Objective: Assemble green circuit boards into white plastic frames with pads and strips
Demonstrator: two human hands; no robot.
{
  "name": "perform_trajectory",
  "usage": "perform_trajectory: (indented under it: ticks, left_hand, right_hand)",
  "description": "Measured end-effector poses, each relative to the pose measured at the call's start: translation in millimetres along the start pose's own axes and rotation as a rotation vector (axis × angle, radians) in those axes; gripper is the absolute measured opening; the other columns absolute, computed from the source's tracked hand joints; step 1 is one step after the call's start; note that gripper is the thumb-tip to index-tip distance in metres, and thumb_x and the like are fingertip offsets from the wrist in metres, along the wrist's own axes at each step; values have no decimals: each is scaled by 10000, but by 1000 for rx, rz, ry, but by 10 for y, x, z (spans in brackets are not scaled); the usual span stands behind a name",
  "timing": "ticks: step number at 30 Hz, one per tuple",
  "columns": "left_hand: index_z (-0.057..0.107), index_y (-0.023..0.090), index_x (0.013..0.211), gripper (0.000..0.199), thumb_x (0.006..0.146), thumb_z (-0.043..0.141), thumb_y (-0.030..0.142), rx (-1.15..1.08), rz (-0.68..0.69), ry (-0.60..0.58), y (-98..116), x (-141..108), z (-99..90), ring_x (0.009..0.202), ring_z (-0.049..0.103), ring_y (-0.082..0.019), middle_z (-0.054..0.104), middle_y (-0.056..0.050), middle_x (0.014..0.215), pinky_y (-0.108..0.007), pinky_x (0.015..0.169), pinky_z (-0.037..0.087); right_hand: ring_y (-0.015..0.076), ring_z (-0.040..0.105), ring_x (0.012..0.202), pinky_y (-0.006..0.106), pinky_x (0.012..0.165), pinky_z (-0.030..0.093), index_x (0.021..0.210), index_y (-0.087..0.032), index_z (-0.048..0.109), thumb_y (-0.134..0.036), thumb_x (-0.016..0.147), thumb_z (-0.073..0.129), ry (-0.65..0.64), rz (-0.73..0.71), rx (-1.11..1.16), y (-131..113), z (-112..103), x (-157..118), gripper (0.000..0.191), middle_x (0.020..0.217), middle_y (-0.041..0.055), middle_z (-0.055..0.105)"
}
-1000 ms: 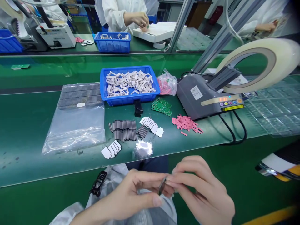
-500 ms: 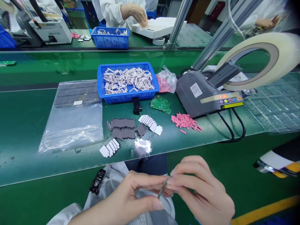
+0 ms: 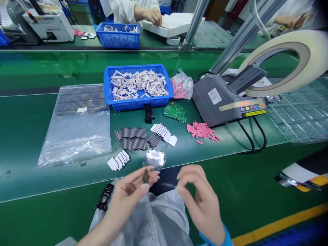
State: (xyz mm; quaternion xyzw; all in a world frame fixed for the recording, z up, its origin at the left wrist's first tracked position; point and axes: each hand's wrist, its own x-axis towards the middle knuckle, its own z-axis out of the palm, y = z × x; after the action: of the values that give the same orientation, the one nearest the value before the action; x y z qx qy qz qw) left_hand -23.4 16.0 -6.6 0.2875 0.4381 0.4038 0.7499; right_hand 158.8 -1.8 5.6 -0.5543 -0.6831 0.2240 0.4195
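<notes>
And there's the split! The left hand (image 3: pixel 128 191) alone now has the small dark piece (image 3: pixel 146 176) pinched in its fingers, near the worktop (image 3: pixel 23 136) edge; the right hand (image 3: pixel 207 205) swings clear, fingers bunched, whether empty I can't tell.

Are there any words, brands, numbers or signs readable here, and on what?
No text can be read.
Red lit digits on the grey plastic tape dispenser: too blurred.
White rectangular sticker on its body: too small.
Yellow strip below its round buttons: too small.
White label on or inside the flat clear plastic bag: illegible.
</notes>
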Motion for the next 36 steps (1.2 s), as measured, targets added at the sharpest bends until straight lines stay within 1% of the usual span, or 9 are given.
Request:
perform_trajectory:
  ticks: [2, 7, 12, 19, 23, 27, 29, 32, 36]
  left_hand:
    - [734, 324, 975, 266, 710, 756, 325, -2, -12, 74, 36, 4, -83, 891, 718, -156, 774, -11, 942, -214, 835, 553]
    - [742, 299, 959, 289, 679, 773, 363, -19, -62, 72, 85, -19, -108, 876, 723, -184, 779, -33, 916, -252, 819, 574]
    - [739, 264, 965, 305, 678, 776, 361, -26, -72, 67, 13, 26, -70, 869, 723, -201, 782, -46, 888, -305, 835, 574]
    - [719, 218, 1004, 356, 681, 767, 358, 120, -48, -80, -10, 87, 6, 891, 713, -239, 777, -70, 904, -380, 864, 544]
    - [719, 180, 981, 362, 709, 731, 418, 249, -18, -247, 46, 57, 119, 854, 698, -238, 767, -82, 887, -366, 822, 535]
    - [716, 176, 1028, 529, 716, 634, 596, 18, -162, -515, 51, 37, 208, 987, 667, -280, 748, -123, 971, -400, 893, 501]
    - [731, 185, 1000, 499, 737, 613, 592, -120, -231, -597, 23, 32, 254, 1003, 667, -258, 746, -120, 996, -362, 908, 493]
    - [749, 209, 946, 393, 741, 652, 530, -226, -269, -572, -26, 31, 302, 879, 702, -189, 769, -78, 905, -273, 833, 517]
    - [762, 209, 902, 409, 648, 733, 528, -107, -192, -426, -42, 35, 286, 779, 716, -178, 781, -54, 827, -248, 751, 531]
  right_hand:
    - [156, 543, 788, 279, 688, 455, 765, -208, 503, -198, 892, 500, 39, 77, -101, 175, 157, 54, 127, 785, 17, 571]
    - [214, 549, 876, 345, 750, 390, 855, -181, 615, -188, 860, 580, 189, 30, -396, 480, 466, 69, 36, 890, 67, 660]
    - [223, 557, 1121, 394, 947, 330, 1164, -209, 589, -141, 910, 510, -54, -276, -461, 417, 331, -17, 274, 1131, 10, 684]
    - [239, 539, 1148, 423, 978, 388, 1221, -133, 533, -223, 845, 602, -77, -299, -255, 76, 48, 28, 393, 1185, 103, 641]
    - [178, 638, 945, 383, 946, 385, 1075, -179, 612, -84, 840, 555, 8, -362, -216, -50, 51, 52, 260, 970, 28, 720]
    - [183, 668, 905, 364, 833, 491, 1049, -210, 561, -265, 853, 629, -7, -192, 273, -87, 90, 22, 215, 943, 37, 721]
    - [190, 674, 919, 363, 840, 516, 1036, -224, 526, -361, 832, 647, -51, -100, 499, -104, 110, -9, 274, 926, 36, 723]
    - [204, 647, 1002, 378, 894, 510, 1034, -229, 502, -406, 818, 651, -75, -36, 559, -128, 81, -46, 316, 964, 43, 711]
    - [202, 606, 922, 354, 751, 528, 918, -205, 579, -295, 818, 671, 55, -82, 284, -145, -93, -25, 163, 914, 51, 652]
